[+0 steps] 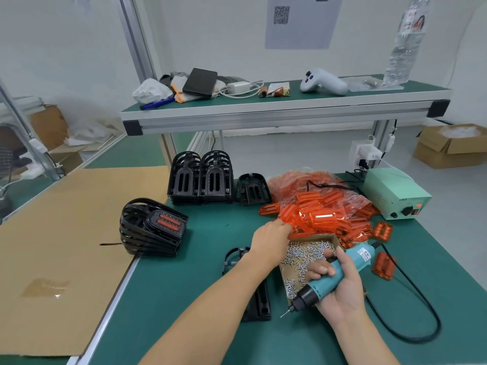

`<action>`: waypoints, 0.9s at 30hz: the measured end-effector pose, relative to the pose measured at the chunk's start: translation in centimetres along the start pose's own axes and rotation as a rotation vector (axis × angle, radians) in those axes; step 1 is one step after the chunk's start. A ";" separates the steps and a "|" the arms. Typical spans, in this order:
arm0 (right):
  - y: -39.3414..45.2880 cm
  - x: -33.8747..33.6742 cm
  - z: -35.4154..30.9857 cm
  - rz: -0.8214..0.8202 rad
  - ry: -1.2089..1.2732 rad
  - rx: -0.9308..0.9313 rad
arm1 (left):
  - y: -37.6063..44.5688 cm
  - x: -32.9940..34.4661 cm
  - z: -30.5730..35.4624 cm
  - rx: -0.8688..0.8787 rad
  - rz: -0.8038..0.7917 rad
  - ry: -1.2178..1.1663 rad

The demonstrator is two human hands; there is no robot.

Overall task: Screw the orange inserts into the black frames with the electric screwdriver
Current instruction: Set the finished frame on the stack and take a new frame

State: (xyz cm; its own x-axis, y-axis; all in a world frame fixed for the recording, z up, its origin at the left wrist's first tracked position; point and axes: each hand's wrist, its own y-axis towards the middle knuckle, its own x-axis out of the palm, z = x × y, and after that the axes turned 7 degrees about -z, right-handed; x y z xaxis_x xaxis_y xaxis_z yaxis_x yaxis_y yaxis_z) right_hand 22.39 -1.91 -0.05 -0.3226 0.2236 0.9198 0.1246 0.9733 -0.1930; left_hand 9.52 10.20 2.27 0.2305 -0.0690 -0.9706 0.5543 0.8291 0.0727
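Head view: my right hand grips the teal screwdriver, tip down-left over the green table. My left hand reaches into the orange inserts pile, fingers touching one; grip unclear. Black frame lies under my left forearm, beside the screw box. Finished stack left.

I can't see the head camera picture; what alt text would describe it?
A person's left hand reaches into a pile of orange inserts while the right hand grips a teal electric screwdriver above a box of screws. Black frames stand stacked on the green bench.
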 end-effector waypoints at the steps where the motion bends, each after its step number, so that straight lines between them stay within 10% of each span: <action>1: 0.0 -0.1 0.0 -0.002 0.000 -0.004 | 0.2 0.2 0.1 0.005 0.012 0.005; 10: -0.1 0.0 0.0 0.004 0.005 -0.010 | 0.1 0.4 0.0 0.148 0.166 0.090; 19: 0.0 0.2 0.2 0.010 0.008 0.010 | -10.1 -4.0 -3.2 -0.087 0.327 -0.468; 27: 0.1 0.2 0.1 -0.007 0.003 0.016 | -18.4 -0.6 -5.5 0.089 0.429 -0.083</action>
State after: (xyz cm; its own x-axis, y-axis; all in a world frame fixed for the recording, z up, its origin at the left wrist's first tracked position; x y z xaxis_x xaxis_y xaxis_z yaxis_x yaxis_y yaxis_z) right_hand 22.20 -1.81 0.08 -0.3203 0.2162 0.9223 0.1072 0.9756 -0.1915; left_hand -5.17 -1.97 0.27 0.5163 0.2239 -0.8266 0.4597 0.7419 0.4881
